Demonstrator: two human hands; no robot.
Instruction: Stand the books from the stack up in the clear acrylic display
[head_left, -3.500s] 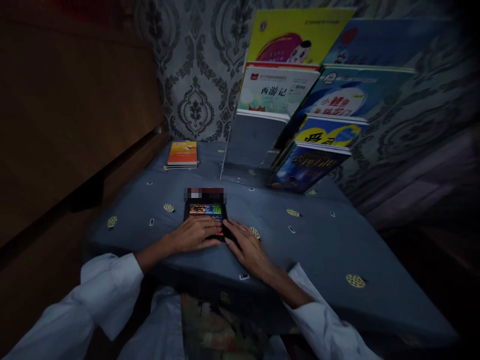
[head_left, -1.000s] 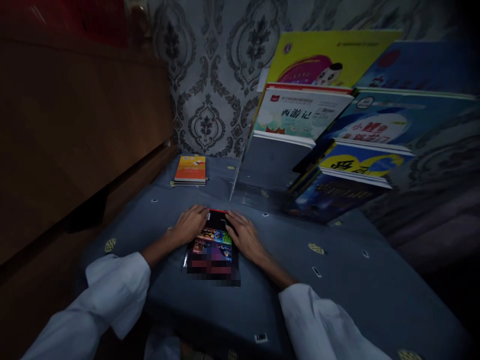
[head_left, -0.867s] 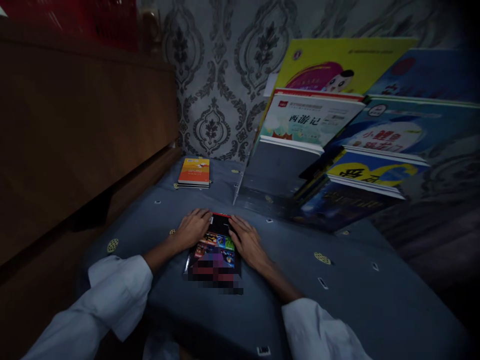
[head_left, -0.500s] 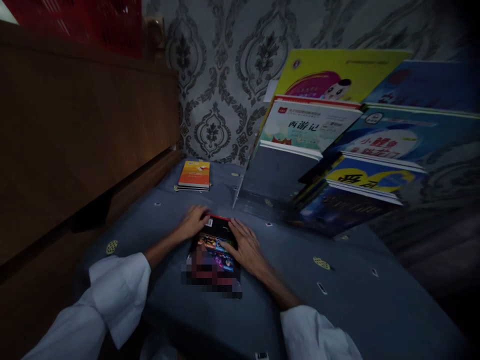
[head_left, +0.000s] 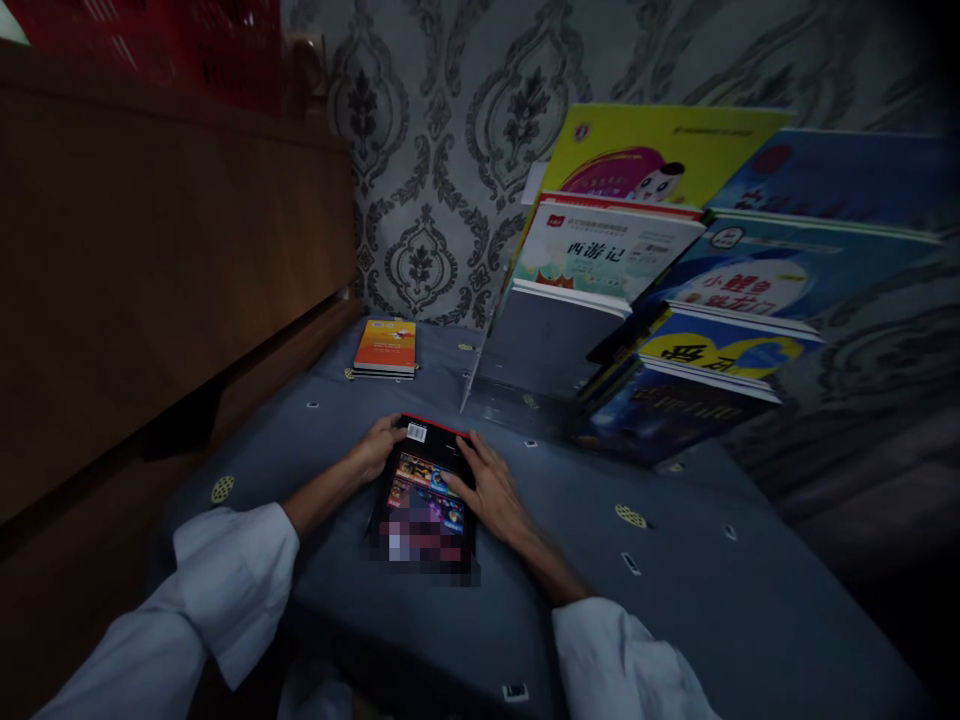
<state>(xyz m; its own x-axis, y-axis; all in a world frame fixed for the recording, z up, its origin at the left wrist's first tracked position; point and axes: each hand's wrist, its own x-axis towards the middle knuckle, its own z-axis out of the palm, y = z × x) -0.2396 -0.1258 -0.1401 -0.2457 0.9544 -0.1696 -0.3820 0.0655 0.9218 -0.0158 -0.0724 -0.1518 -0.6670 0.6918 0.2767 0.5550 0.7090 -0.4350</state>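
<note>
— In the head view, where is the black book (head_left: 421, 492)?

— Below and slightly left of centre, over the grey-blue cloth (head_left: 637, 640). The left hand (head_left: 375, 452) grips its upper-left edge; the right hand (head_left: 493, 492) grips the right edge, thumb across the cover. Any fingers underneath are hidden.

— How will it handle?

— Probably light, bendable, with a slick cover; I'd hold both long edges and spare the corners.

— Which way does it point?

— Long axis nearly straight up the frame, barcode (head_left: 416, 433) end farthest from the wearer.
</note>
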